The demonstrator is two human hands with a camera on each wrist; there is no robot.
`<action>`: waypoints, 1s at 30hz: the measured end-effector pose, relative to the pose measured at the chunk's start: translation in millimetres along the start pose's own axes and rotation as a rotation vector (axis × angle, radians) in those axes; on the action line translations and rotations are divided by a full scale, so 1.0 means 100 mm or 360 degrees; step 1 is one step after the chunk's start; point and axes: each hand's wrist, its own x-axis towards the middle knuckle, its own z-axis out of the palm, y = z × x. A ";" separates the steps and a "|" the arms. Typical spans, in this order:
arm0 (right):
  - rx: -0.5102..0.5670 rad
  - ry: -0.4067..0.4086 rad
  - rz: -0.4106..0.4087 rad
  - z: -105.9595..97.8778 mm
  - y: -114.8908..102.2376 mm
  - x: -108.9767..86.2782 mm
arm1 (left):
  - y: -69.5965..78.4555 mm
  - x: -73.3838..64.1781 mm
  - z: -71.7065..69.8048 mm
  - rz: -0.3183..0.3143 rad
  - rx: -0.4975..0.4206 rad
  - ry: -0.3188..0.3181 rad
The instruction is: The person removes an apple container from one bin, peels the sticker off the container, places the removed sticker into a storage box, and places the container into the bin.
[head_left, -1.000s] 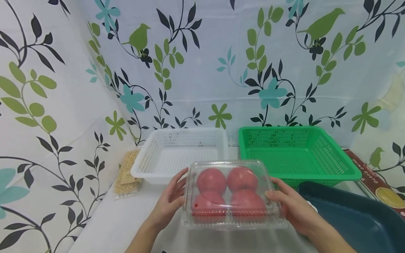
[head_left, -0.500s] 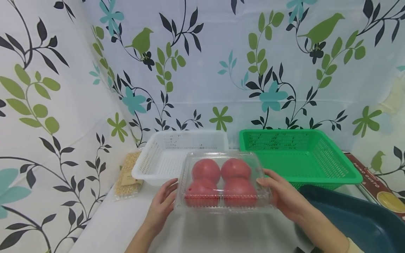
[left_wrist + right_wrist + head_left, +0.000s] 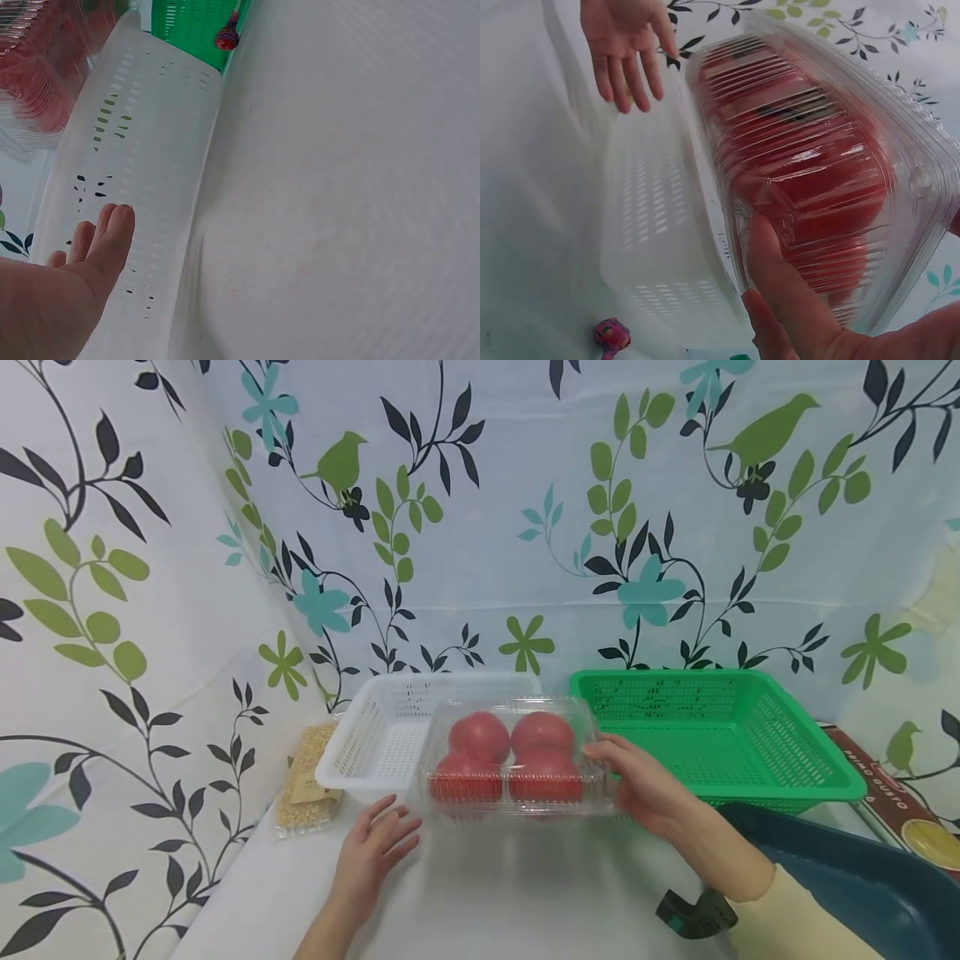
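My right hand (image 3: 645,785) grips the right end of a clear plastic clamshell box (image 3: 504,764), thumb on top in the head view. Several red, round fruits that look like tomatoes (image 3: 480,737) show through its lid. The box is tilted toward me and overlaps the white basket's front right part. In the right wrist view, fingers (image 3: 780,277) press against the box's ribbed side. Apart from the box, my left hand (image 3: 375,852) is at its lower left with fingers loosely spread and holds nothing. In the left wrist view it lies in front of the white basket's wall.
The white perforated basket (image 3: 360,760) stands at the back, beside a green basket (image 3: 690,743). A dark blue tray (image 3: 847,877) lies front right, near a brown Primo Gusto package (image 3: 885,777). A bag of yellow grains (image 3: 309,777) is at left. A lollipop (image 3: 226,36) lies by the baskets.
The clamshell box has moved up and left, from in front of the baskets to over the white basket's front. My left hand has let go of it; my right hand keeps hold.
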 end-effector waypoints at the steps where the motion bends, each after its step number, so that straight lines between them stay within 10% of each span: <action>1: 0.0007 0.0003 0.0007 0.01 -0.02 0.03 | 0.01 0.01 0.00 -0.0017 -0.0032 0.0028; 20: 0.0231 0.0004 0.0122 0.22 -0.33 0.68 | 0.05 0.21 0.07 0.0018 -0.0548 0.0296; 30: 0.0154 0.0045 0.0174 0.38 -0.41 0.93 | 0.08 0.31 0.24 0.0030 -0.0824 0.0600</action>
